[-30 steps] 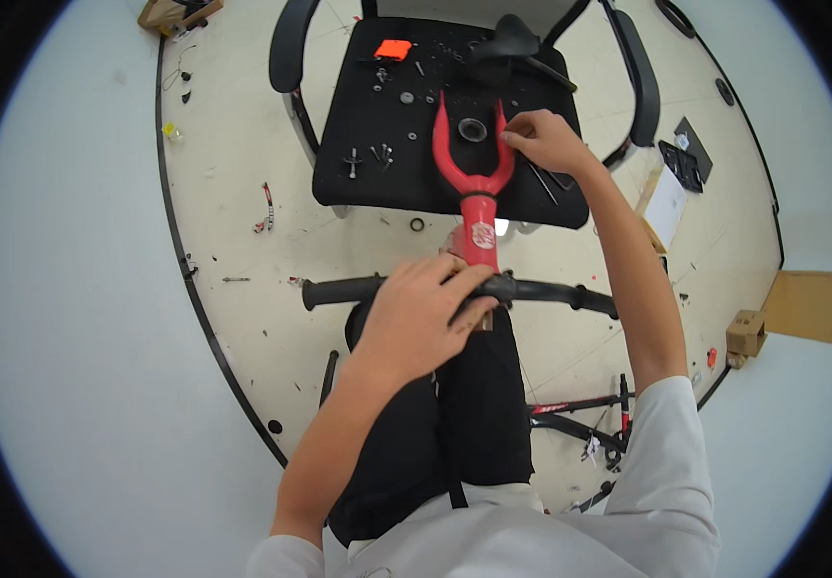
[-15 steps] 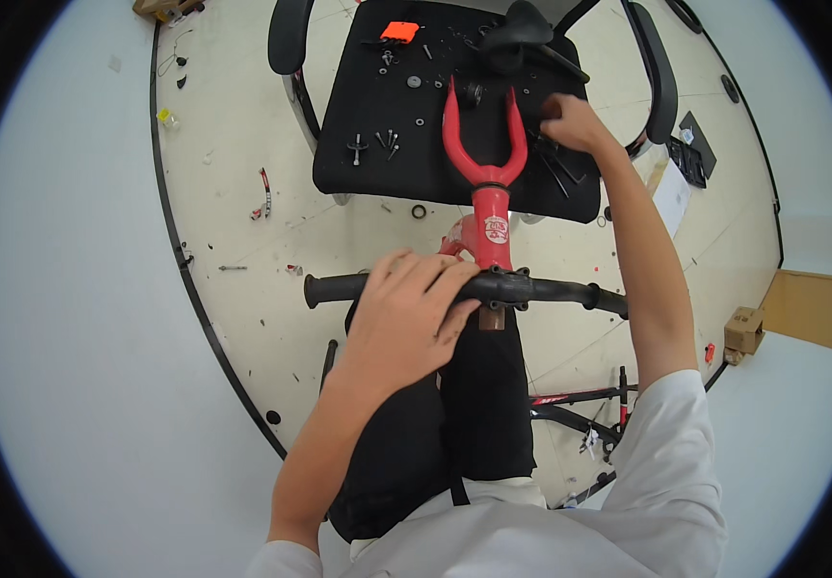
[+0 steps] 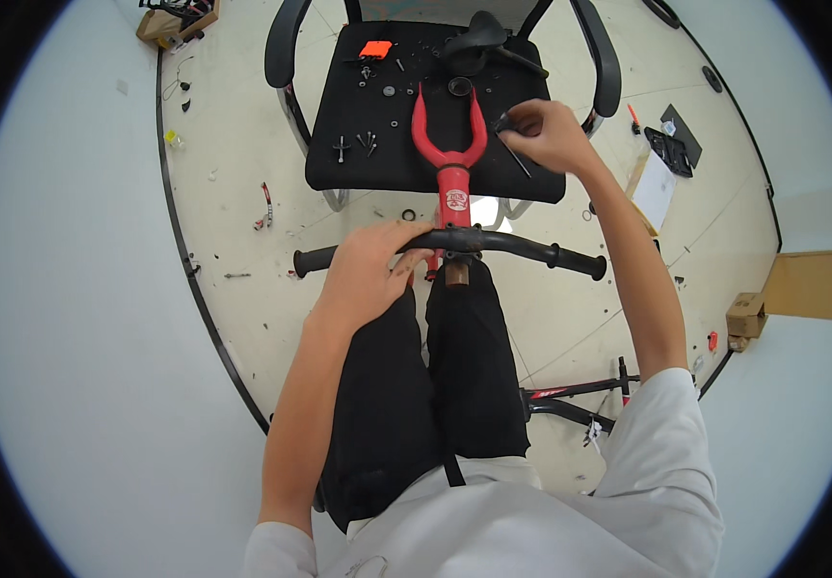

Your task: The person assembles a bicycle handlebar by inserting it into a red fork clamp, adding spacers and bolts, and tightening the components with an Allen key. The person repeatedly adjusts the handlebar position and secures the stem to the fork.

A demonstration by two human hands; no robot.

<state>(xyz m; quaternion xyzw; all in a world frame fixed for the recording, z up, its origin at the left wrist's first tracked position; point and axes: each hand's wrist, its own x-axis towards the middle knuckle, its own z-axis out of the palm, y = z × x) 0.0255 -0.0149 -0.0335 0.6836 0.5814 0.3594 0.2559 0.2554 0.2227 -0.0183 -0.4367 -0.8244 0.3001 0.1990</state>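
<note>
A black handlebar [image 3: 522,246] lies crosswise above my knees, joined by its clamp to a red bicycle fork [image 3: 453,183]. The fork's two prongs point away from me over the black chair seat [image 3: 339,173]. My left hand [image 3: 363,275] is closed around the bar just left of the clamp, fingers on top and thumb underneath. Over the seat's right side, my right hand [image 3: 551,140] pinches a dark hex key [image 3: 515,159], its thin shaft slanting down below the fingers. Part of the key is hidden by the fingers.
On the seat are a black saddle [image 3: 474,46], an orange piece [image 3: 375,50], a round black cup [image 3: 460,87] and several bolts [image 3: 367,143]. A black frame [image 3: 570,400] lies on the floor at right. A tool case [image 3: 668,151] sits beyond the chair's right armrest [image 3: 597,67].
My right hand has picked up the hex key from the seat's right side. The view has shifted, and the handlebar and fork appear farther left and higher. My left hand stays on the bar.
</note>
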